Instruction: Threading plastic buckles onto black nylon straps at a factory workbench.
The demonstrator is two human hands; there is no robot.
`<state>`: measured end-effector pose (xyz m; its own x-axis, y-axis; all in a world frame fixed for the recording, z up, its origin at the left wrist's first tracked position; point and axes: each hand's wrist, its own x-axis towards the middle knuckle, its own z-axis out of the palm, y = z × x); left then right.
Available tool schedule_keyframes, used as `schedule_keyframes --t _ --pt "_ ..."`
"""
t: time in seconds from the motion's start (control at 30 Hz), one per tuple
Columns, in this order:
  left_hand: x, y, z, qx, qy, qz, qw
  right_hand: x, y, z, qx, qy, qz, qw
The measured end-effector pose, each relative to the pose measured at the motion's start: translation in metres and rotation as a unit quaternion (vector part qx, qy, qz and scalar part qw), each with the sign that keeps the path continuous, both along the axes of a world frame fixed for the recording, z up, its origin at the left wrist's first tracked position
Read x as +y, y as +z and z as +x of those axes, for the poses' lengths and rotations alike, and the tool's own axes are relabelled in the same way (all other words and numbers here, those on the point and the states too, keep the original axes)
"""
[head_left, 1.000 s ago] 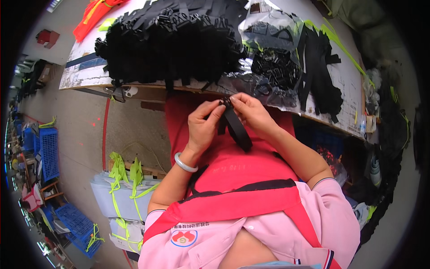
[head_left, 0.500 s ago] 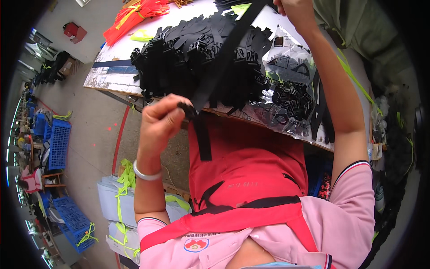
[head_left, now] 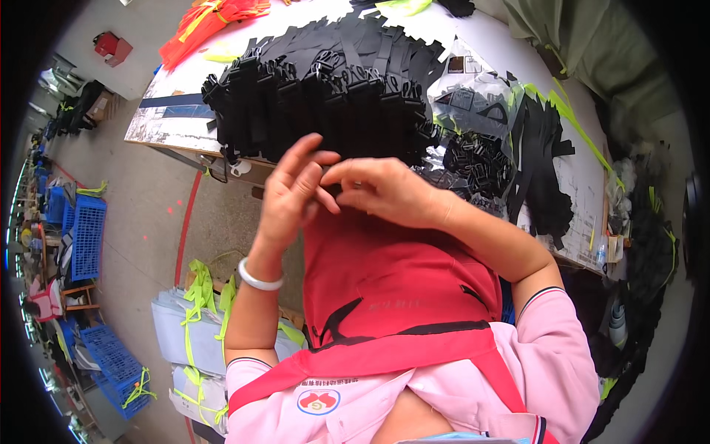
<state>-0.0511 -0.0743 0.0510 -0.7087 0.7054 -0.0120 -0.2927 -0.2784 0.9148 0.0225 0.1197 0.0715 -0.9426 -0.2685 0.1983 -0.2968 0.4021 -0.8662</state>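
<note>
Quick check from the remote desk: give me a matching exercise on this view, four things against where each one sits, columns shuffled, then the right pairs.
Things:
1. heap of black straps
2. blue crates
3. orange fabric
4. white bangle

Places:
A. on the left wrist
B. on the floor at the far left
C. on the table just beyond the left hand and right hand
D. at the table's far left corner

Pairs: 1-C, 2-B, 3-D, 4-A
</note>
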Motion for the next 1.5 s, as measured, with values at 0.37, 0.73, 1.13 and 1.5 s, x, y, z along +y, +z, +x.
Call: schedule_keyframes --t 0.37,0.73,1.13,1.5 --pt "0.028 -0.071 0.05 -0.134 -0.132 0.016 0.982 0.019 -0.071 0.058 -0.365 -0.032 -0.341 0.866" --pt "0.071 -0.082 0.08 -0.095 -0.081 -0.076 0.989 0.053 -0.079 0.129 -0.368 -0.094 -0.322 0.867" --pt "0.078 -0.095 0.096 -0.145 -0.141 -0.119 0.972 0.196 -0.102 0.247 -0.029 -0.448 0.36 0.818" --pt "0.091 -0.098 0.116 -0.182 -0.201 -0.11 0.956 0.193 -0.098 0.249 -0.064 -0.471 0.293 0.829"
